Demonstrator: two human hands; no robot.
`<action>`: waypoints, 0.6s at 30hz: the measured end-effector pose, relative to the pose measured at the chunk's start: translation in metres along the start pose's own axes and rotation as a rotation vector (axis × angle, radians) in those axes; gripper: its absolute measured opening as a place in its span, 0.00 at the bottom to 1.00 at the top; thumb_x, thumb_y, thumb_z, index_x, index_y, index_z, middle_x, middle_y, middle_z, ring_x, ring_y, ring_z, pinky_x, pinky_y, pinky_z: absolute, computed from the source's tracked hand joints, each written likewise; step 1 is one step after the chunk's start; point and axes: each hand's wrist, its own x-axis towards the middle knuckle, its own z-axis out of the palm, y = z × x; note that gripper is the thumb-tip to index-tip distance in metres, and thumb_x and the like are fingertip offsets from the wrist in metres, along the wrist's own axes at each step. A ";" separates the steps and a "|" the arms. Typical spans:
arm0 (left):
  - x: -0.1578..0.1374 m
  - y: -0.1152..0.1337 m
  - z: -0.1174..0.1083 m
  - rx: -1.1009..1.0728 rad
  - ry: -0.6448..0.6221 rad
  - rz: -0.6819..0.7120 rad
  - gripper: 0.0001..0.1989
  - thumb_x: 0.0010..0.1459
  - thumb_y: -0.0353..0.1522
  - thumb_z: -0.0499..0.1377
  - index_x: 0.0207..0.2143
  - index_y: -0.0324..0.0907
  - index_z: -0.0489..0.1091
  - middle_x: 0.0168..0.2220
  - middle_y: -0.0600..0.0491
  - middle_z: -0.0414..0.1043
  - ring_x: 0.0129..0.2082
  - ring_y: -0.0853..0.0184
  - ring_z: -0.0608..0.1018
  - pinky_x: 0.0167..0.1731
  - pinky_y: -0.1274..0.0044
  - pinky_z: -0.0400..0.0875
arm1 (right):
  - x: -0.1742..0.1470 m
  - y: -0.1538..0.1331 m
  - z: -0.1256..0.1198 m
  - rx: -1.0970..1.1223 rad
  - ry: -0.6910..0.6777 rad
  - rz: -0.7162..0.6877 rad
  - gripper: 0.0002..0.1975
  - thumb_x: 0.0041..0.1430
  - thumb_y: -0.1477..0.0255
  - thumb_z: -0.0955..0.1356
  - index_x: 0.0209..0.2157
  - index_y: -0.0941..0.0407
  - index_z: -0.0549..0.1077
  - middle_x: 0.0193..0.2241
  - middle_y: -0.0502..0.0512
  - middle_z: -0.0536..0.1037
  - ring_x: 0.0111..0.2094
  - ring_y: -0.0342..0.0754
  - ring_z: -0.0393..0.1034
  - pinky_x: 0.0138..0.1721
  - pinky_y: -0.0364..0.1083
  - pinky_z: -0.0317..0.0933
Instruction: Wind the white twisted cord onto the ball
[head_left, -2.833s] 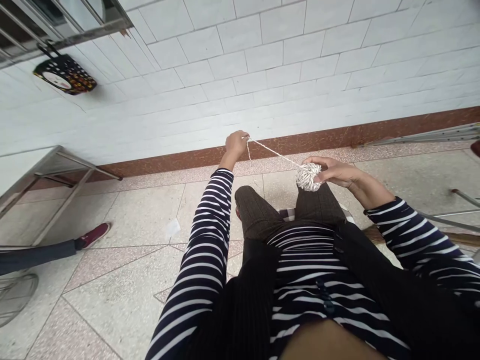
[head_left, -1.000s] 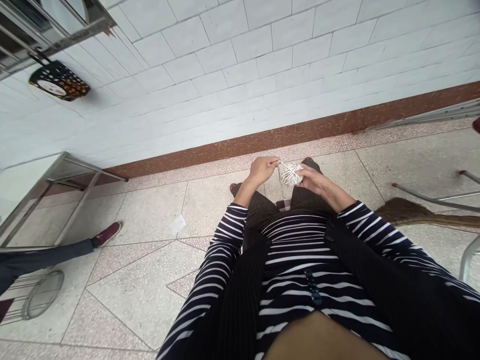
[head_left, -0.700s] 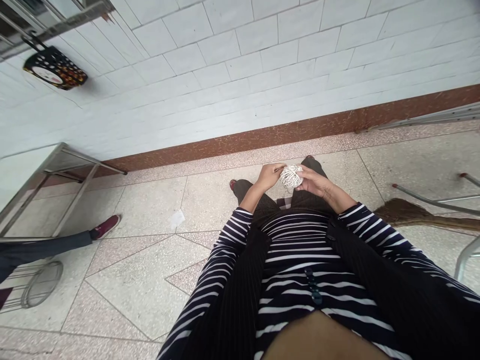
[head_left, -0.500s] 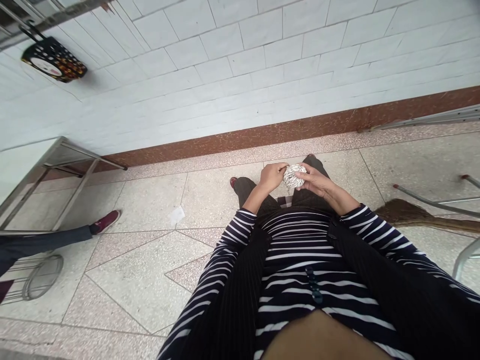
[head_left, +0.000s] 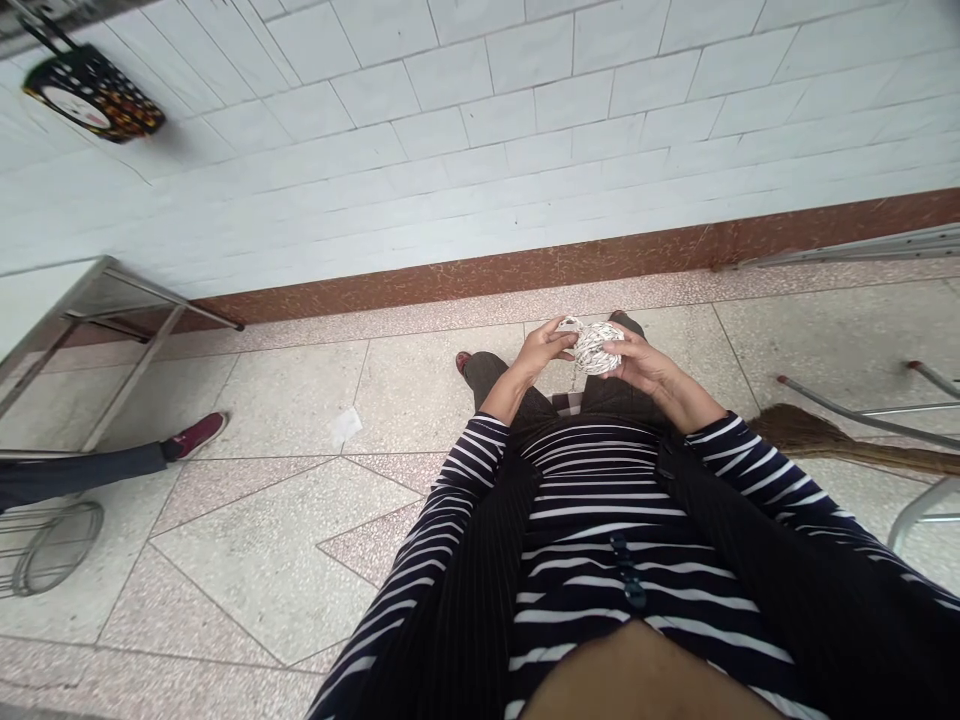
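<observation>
A round ball of whitish cord [head_left: 596,349] with darker flecks is held above my lap. My right hand [head_left: 643,366] grips it from the right, with the thumb pressed on its face. On the ball's left side, my left hand [head_left: 541,352] pinches a loop of the same cord between thumb and fingers. A thin strand hangs below the ball toward my knees. The fingertips of my right hand behind the ball are hidden.
A broom head [head_left: 799,430] lies on the floor at right beside metal chair legs [head_left: 840,398]. At left stand a steel-framed table [head_left: 150,375], a wire stool [head_left: 60,548] and another person's leg and shoe [head_left: 196,435]. White paper [head_left: 346,427] lies on the floor. A patterned bag [head_left: 97,95] hangs on the wall.
My left hand has drawn slightly away from the ball, and a loop of cord now shows at its fingers. The ball has shifted a little to the right with my right hand.
</observation>
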 end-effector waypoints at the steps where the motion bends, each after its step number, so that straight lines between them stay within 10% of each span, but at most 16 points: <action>1: -0.001 -0.001 0.000 -0.013 -0.018 -0.018 0.36 0.60 0.39 0.73 0.67 0.40 0.69 0.51 0.42 0.84 0.48 0.59 0.84 0.52 0.66 0.79 | 0.000 -0.001 0.000 0.002 0.009 0.008 0.27 0.40 0.67 0.84 0.42 0.53 0.76 0.31 0.48 0.81 0.27 0.47 0.75 0.22 0.43 0.71; 5: -0.006 -0.005 -0.007 0.039 -0.081 -0.032 0.35 0.58 0.43 0.74 0.63 0.39 0.72 0.40 0.45 0.85 0.42 0.60 0.85 0.52 0.65 0.77 | 0.000 -0.006 -0.002 0.050 0.053 0.031 0.23 0.41 0.69 0.82 0.41 0.52 0.77 0.32 0.50 0.83 0.29 0.48 0.77 0.23 0.43 0.72; 11: -0.019 0.005 -0.035 0.442 -0.092 0.091 0.15 0.58 0.41 0.69 0.26 0.39 0.79 0.29 0.51 0.81 0.35 0.64 0.81 0.49 0.71 0.72 | 0.000 -0.011 -0.014 0.176 0.160 0.090 0.16 0.47 0.71 0.79 0.38 0.53 0.77 0.32 0.50 0.84 0.30 0.47 0.78 0.27 0.43 0.73; 18: 0.006 0.020 -0.073 0.517 0.419 0.243 0.16 0.68 0.36 0.57 0.27 0.43 0.76 0.34 0.51 0.83 0.42 0.63 0.81 0.54 0.73 0.70 | -0.006 -0.017 -0.014 0.239 0.142 0.024 0.21 0.44 0.70 0.79 0.42 0.50 0.77 0.38 0.49 0.86 0.38 0.51 0.81 0.35 0.47 0.76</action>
